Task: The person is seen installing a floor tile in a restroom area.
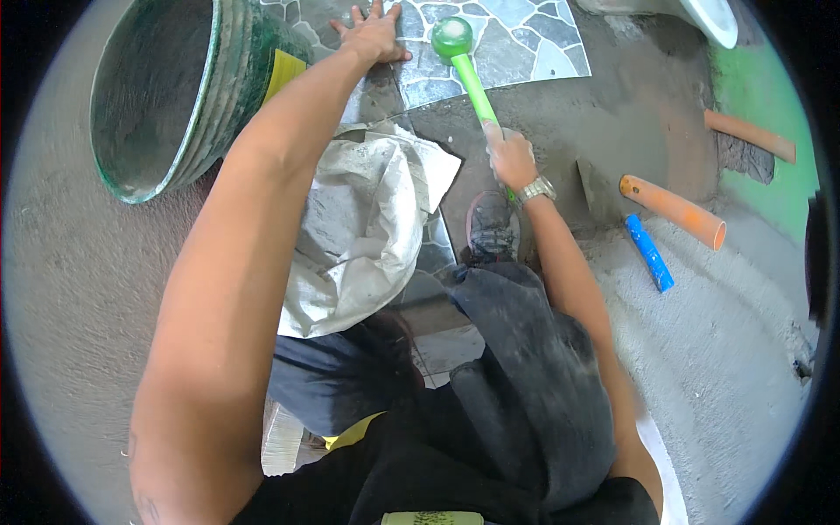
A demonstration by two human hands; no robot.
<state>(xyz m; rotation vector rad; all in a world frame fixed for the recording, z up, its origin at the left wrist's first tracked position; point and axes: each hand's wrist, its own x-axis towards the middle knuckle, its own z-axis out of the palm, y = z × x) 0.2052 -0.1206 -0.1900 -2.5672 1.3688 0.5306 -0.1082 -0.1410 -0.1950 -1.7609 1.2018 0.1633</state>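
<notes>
My right hand [510, 156] is closed round the handle of a green mallet [473, 86]. The round green head of this mallet rests on or just above a floor tile with a grey stone pattern [507, 52]; I cannot tell whether it touches. To the left of the mallet head, my left hand [371, 37] presses on the tiles with its fingers spread. A white sack [398, 210] of grey powder stands open below my left forearm, near my shoe [493, 226].
A green bucket [197, 131] lies tipped at the left. On the right are an orange pipe [672, 210], a blue bar-shaped object [649, 254] and a second orange pipe [750, 136] at the green wall [761, 96]. A white curved fixture [709, 19] stands at the far right.
</notes>
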